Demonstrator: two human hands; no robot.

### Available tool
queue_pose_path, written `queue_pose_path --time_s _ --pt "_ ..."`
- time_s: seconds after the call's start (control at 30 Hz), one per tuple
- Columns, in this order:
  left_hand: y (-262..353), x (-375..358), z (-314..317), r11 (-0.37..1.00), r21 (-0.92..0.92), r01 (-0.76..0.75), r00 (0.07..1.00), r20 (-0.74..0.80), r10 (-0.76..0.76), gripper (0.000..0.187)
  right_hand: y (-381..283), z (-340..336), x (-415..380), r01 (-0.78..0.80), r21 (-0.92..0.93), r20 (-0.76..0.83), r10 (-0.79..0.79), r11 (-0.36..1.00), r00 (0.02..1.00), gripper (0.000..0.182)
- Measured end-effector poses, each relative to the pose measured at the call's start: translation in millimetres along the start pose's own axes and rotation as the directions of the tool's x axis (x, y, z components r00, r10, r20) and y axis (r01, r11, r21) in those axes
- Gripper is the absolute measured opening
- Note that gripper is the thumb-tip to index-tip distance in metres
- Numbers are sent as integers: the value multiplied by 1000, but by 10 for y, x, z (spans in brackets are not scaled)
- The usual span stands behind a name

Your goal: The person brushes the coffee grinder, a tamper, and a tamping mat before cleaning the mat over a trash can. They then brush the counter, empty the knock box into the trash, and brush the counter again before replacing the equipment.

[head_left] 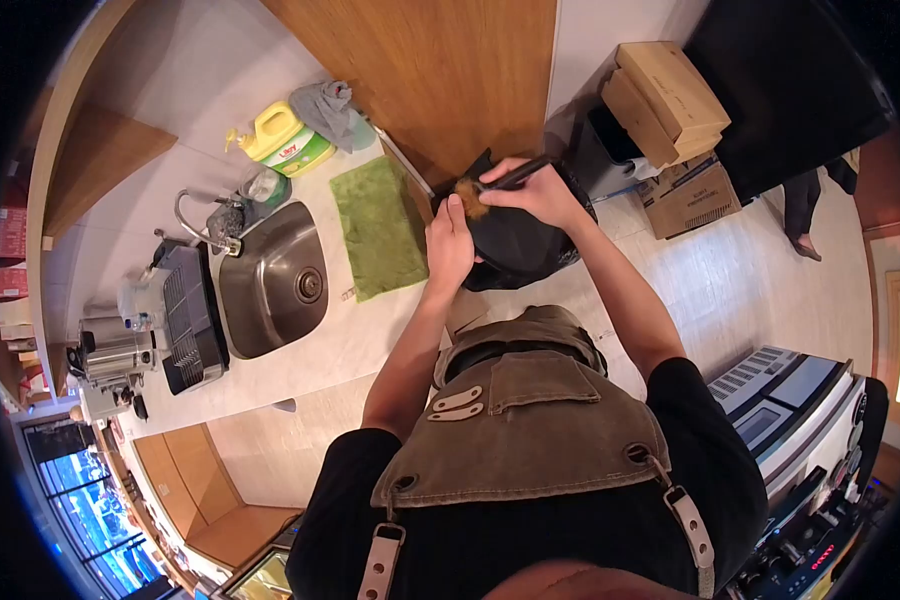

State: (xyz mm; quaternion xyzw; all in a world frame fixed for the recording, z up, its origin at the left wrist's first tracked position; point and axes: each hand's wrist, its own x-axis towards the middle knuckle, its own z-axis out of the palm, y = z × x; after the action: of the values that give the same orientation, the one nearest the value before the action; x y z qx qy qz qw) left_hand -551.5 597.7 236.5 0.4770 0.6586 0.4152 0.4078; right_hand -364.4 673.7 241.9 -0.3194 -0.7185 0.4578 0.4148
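Observation:
My right hand (538,195) is closed round the dark handle of a brush (467,198) with tan bristles. The bristles point left, close to the fingertips of my left hand (451,243). That hand is closed with its thumb up, and whatever it grips is hidden by the hand and the brush. Both hands are over a bin lined with a black bag (530,258), in front of a wooden panel (470,80). On the counter left of my left hand lies a green cloth (378,225).
A steel sink (280,290) and black dish rack (192,320) are at left, with a yellow jug (288,140) behind. Cardboard boxes (670,95) sit by a grey bin (605,150) at right. Another person's leg (800,210) shows farther right. A white machine (780,400) stands at lower right.

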Motion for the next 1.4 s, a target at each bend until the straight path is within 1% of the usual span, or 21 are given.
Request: queue_pose_path --time_s 0.1,0.13,0.23,0.27,0.3,0.37,0.4,0.43,0.47,0.5,0.57,0.6,0.67,0.77,0.83,0.93,1.03,1.13,1.2,1.33,1.4 --pt "56 33 -7 999 40 -17 1000 -22 18 57 536 -70 307 -162 276 -505 287 947 814 27" --pt "48 79 -16 999 27 -35 999 -39 36 57 369 -83 342 -170 219 -586 269 961 764 26" --pt "31 98 -5 999 -5 -45 997 -65 45 56 -210 122 165 -243 277 -217 307 930 927 25" --pt "130 99 -16 999 -10 -31 997 -68 31 56 -440 169 117 -229 119 -84 240 966 967 21" --pt "184 93 -29 1000 -17 -14 997 -80 13 55 -120 213 142 -139 121 -153 157 983 976 17" --pt "-14 162 -68 989 110 -97 990 -96 107 53 434 77 338 -67 100 -509 109 993 854 15" --pt "-40 160 -114 980 147 -136 982 -113 153 52 389 78 439 110 -178 -653 -201 978 730 15" --pt "63 87 -135 975 135 -179 969 -150 199 51 -108 113 427 -128 75 -607 147 989 781 17" --pt "-37 139 -133 955 189 -228 949 -176 262 47 -185 182 375 -111 164 -521 181 980 834 18" --pt "25 129 -158 970 173 -169 961 -191 201 43 -313 275 322 -112 169 -359 167 979 918 19" --pt "78 182 -195 949 151 -276 905 -292 310 45 -163 517 254 125 -53 -187 -133 991 973 21" --pt "58 257 -188 962 21 -272 902 -344 262 45 -50 576 166 -131 -3 -194 128 991 973 21" --pt "-143 440 -212 940 87 -331 843 -419 336 43 200 527 -59 -163 55 -84 168 985 982 22" --pt "-157 355 -668 961 187 -204 866 -424 267 38 626 132 -283 64 -349 208 10 935 978 19" --pt "-194 367 -834 963 211 -168 856 -454 249 38 822 -187 -252 132 -406 149 -77 904 986 19" --pt "-162 286 -782 949 254 -188 832 -472 291 37 79 -228 12 -203 -171 -152 178 964 972 18" --pt "-87 277 -598 933 240 -268 830 -435 350 38 -485 529 257 -85 119 -244 112 989 963 18" --pt "11 335 -504 934 35 -355 834 -439 334 37 -623 1062 227 -178 148 -49 186 973 981 16" --pt "55 338 -563 931 -90 -354 848 -451 279 36 -321 1146 149 -10 128 -43 16 992 999 14" --pt "-33 319 -626 960 -28 -277 814 -537 219 38 -91 890 -165 -81 47 80 77 996 994 12" --pt "-82 349 -743 976 28 -216 838 -507 200 37 157 611 -227 -14 -127 88 26 992 996 12"
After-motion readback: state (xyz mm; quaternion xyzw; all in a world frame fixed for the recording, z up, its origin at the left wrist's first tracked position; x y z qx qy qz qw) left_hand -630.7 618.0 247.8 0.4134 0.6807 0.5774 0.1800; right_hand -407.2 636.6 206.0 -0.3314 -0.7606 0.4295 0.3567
